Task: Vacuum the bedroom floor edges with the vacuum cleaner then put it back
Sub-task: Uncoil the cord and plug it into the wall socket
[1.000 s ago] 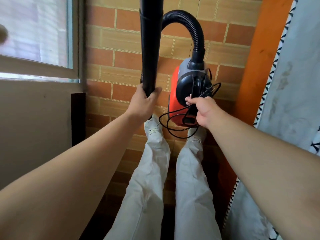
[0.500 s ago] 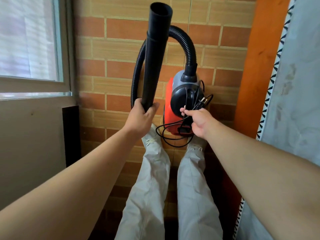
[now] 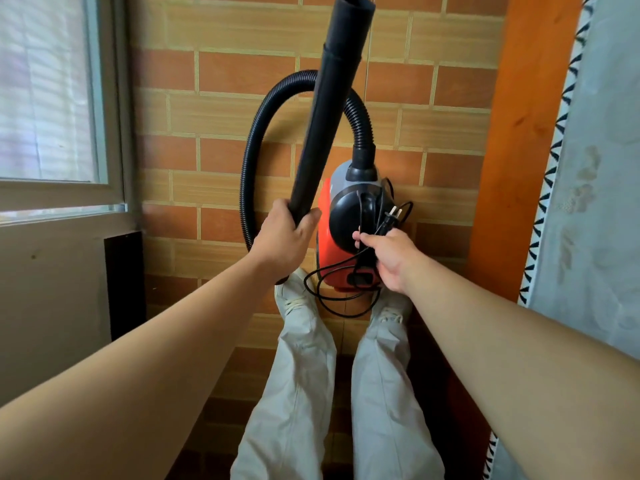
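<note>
A small red and grey vacuum cleaner (image 3: 334, 233) with a black round side hangs low over the brick-patterned floor, just ahead of my shoes. Its ribbed black hose (image 3: 252, 161) loops from the top of the body round to a rigid black tube (image 3: 325, 109). My left hand (image 3: 284, 240) grips the lower end of that tube, which points up and away from me. My right hand (image 3: 386, 258) holds the vacuum's handle together with the black power cord (image 3: 332, 296); the plug (image 3: 393, 218) sticks out above my fingers and cord loops dangle below.
A window (image 3: 52, 98) and a pale wall with a dark skirting strip (image 3: 124, 282) close off the left. An orange wooden bed edge (image 3: 519, 150) and a grey patterned bedsheet (image 3: 602, 168) run along the right. My legs in pale trousers (image 3: 301, 393) stand in the narrow strip between.
The vacuum and both hands have dropped lower in view and away from me. The tube's open end and the whole hose loop have come into sight; both grips are unchanged.
</note>
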Demonstrator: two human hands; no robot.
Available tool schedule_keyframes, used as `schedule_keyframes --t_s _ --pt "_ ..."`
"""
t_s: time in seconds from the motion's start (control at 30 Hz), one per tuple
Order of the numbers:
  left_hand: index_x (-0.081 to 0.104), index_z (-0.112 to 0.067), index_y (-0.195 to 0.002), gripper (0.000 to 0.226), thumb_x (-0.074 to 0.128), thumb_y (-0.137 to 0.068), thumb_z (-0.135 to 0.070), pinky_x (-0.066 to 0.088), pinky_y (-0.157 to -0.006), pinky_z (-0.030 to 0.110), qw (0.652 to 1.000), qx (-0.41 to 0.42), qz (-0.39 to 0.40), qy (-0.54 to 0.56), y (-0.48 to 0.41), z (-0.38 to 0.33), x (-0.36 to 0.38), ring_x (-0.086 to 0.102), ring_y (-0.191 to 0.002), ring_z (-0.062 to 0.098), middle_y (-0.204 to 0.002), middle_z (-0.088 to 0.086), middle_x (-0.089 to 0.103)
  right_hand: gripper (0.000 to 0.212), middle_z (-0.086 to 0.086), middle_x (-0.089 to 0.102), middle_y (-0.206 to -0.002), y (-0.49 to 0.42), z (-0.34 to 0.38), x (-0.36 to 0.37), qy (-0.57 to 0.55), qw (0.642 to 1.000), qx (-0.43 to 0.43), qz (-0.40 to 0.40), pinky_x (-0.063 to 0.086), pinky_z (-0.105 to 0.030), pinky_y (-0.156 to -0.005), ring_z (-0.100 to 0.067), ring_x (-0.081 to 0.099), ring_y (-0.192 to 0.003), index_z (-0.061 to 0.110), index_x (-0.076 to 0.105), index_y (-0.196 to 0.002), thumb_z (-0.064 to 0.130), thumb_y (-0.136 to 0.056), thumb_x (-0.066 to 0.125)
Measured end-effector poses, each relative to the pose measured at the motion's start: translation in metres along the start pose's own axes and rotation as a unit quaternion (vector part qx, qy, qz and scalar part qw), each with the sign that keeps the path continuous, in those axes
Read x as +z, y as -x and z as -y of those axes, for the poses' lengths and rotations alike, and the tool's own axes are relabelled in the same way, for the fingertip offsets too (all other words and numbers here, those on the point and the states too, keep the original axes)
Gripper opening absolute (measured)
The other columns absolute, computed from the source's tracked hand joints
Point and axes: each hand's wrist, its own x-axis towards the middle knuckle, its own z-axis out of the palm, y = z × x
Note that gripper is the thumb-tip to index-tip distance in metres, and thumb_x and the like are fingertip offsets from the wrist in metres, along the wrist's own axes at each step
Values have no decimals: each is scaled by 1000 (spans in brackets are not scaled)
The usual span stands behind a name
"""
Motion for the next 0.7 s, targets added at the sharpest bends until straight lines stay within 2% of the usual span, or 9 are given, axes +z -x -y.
schedule_keyframes --t_s 0.07,0.13,0.27,0.37,0.43,0.7 --pt "44 -25 -117 40 51 -95 -57 54 -88 52 1000 3 6 -26 -12 -4 4 65 -88 29 -94 3 63 49 -5 67 -128 -11 -7 -1 8 1000 -2 -18 41 -57 -110 -30 58 -124 19 66 -122 30 -75 73" --pt "45 -25 -116 36 52 -95 -53 52 -92 55 998 16 7 -55 -25 -8 9 63 -94 31 -99 3 62 42 -3 68 -125 -4 -6 0 14 999 -9 -41 45 -51 -107 -27 61 -117 21 65 -122 28 -82 72" --pt "48 -20 -118 32 55 -98 -44 47 -97 53 988 44 6 -147 -46 -13 22 57 -106 30 -109 0 56 19 -1 67 -119 4 -8 -9 -1 997 -6 -81 48 -41 -97 -22 60 -110 25 68 -112 20 -94 66" --pt "48 -20 -128 40 55 -99 -46 45 -100 52 974 47 14 -220 -58 -11 29 54 -115 30 -119 3 54 23 -1 67 -120 9 -11 -15 -8 995 -8 -103 45 -43 -104 -22 60 -114 25 71 -115 19 -94 65" --pt "47 -20 -132 44 54 -99 -49 44 -100 53 966 51 17 -254 -66 -7 31 52 -118 32 -126 6 54 27 -1 67 -121 13 -11 -17 -2 995 -11 -104 44 -38 -99 -22 59 -114 24 71 -120 20 -94 66" --pt "47 -20 -133 47 50 -100 -53 44 -99 54 962 34 2 -271 -93 -3 33 52 -120 32 -129 8 53 30 2 64 -123 8 -5 -22 14 997 -11 -81 36 -35 -90 -18 55 -112 24 69 -125 22 -96 65"
